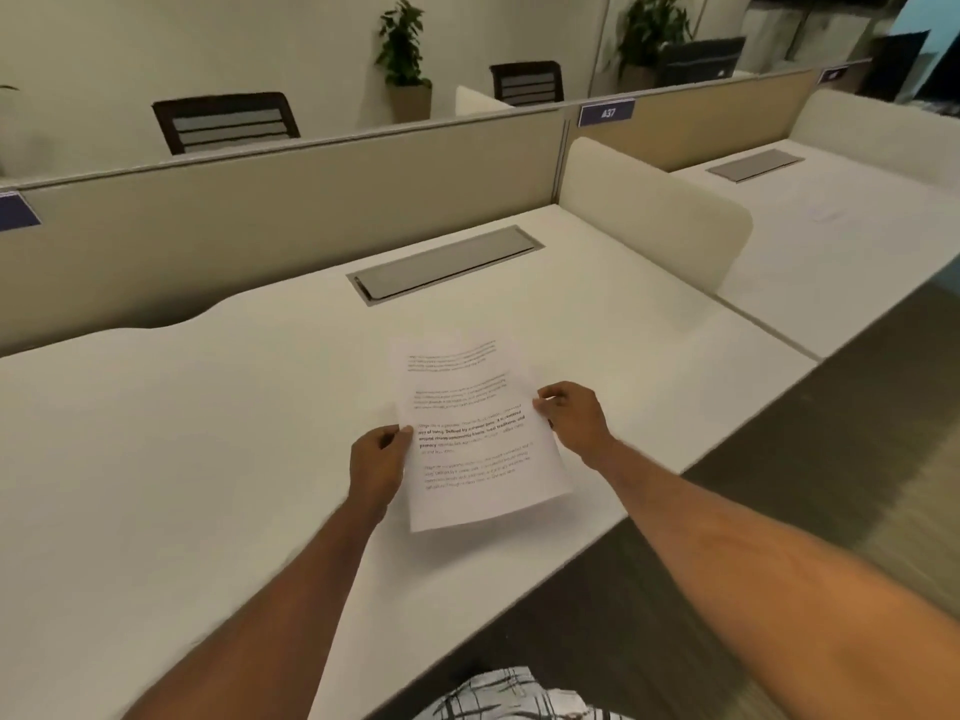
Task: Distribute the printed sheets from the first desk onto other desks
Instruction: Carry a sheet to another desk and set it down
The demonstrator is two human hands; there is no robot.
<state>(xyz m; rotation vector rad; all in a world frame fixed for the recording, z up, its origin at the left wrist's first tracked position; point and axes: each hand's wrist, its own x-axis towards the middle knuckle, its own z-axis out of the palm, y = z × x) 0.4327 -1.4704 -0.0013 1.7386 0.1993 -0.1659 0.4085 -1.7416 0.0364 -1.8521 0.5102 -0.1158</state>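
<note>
Left hand and right hand pinch the printed sheets just before the cable hatch — possibly several, so one could slip out.

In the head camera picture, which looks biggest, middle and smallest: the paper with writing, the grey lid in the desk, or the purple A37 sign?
1. White printed paper sheet, though it is nearest the camera.
2. Grey rectangular metal desk lid.
3. Purple A37 sign, farthest away.
</note>
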